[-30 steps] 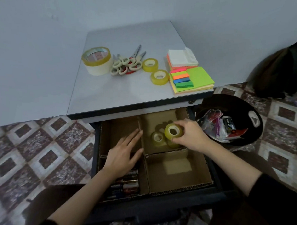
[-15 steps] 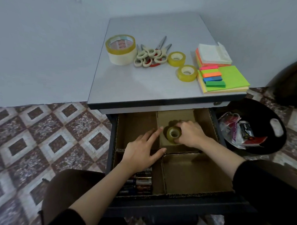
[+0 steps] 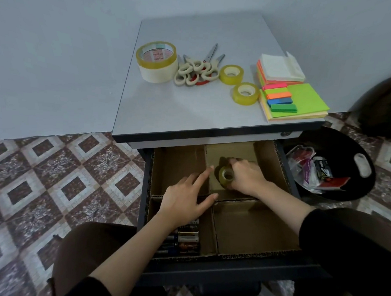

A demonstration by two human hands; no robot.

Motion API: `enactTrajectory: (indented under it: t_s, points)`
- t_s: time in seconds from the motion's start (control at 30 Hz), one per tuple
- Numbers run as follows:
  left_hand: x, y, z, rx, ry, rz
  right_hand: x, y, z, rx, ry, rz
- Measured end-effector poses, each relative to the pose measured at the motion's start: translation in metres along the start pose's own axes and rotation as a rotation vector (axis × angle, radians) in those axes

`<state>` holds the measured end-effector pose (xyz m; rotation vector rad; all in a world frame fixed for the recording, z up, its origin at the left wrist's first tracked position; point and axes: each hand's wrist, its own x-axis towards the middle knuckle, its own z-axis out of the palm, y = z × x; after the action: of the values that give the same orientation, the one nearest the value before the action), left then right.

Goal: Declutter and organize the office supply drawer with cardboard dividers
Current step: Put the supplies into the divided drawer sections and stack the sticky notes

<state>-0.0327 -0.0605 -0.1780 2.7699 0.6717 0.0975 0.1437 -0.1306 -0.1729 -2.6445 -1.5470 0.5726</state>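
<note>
The open drawer (image 3: 230, 272) holds cardboard dividers (image 3: 212, 223) forming several compartments. My right hand (image 3: 247, 177) grips a small yellowish tape roll (image 3: 225, 175) in the back right compartment, low against the cardboard floor. My left hand (image 3: 186, 200) rests with straight fingers on the middle divider wall, beside the roll. Batteries and pens (image 3: 184, 240) lie in the front left compartment. On the desk top (image 3: 169, 111) sit two small tape rolls (image 3: 231, 74) (image 3: 245, 93), a stack of two big tape rolls (image 3: 156, 61), several scissors (image 3: 198, 69) and sticky notes (image 3: 293, 100).
A black bin (image 3: 343, 193) with plastic wrappers stands on the tiled floor right of the drawer. A dark bag (image 3: 384, 105) leans on the wall at far right. My knees are in front of the drawer.
My right hand has lowered the small tape roll deeper into the back right compartment. The view has shifted left and up; my left hand stays on the divider.
</note>
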Motion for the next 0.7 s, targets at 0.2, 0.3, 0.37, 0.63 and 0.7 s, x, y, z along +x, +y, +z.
enactTrajectory:
  t_s: [0.2,0.3,0.37,0.63,0.7]
  points:
    - [0.0,0.0,0.0,-0.003,0.009,0.007,0.0,-0.004,0.002,-0.016,0.007,0.014]
    - [0.0,0.0,0.001,0.003,0.011,0.013,0.004,-0.002,0.002,-0.006,0.028,0.042]
    - [0.0,-0.001,0.001,0.003,0.009,0.017,0.008,0.002,0.0,-0.002,0.063,0.103]
    - [0.001,0.0,0.0,0.016,-0.018,0.001,0.017,0.017,-0.005,0.109,0.119,0.311]
    - [0.0,0.001,0.0,0.015,-0.027,-0.018,0.017,0.017,-0.004,0.113,0.135,0.328]
